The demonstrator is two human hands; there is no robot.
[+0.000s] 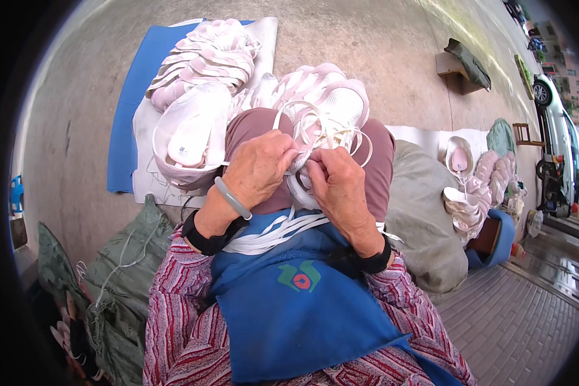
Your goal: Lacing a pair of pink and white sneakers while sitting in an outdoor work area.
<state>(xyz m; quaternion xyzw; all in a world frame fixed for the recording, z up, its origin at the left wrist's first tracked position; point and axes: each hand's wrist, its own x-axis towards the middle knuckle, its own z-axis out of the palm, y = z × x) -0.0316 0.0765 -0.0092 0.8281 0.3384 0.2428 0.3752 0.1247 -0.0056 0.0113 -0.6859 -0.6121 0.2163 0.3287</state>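
Note:
A pale pink and white sneaker rests across my knees, with a loose white shoelace looping over it. My left hand, wearing a bracelet, is closed in a pinch on the sneaker's near edge by the lacing. Close beside it, my right hand pinches at the same spot, where the shoelace runs in. My fingertips partly hide what lies between them. A bundle of white laces lies across my lap on the blue apron.
Nested sneakers are stacked at the far left on blue sheeting. Green sacks lie at my left, a grey-green sack at my right. Beyond it are more shoes and a blue container. A cardboard box stands farther off.

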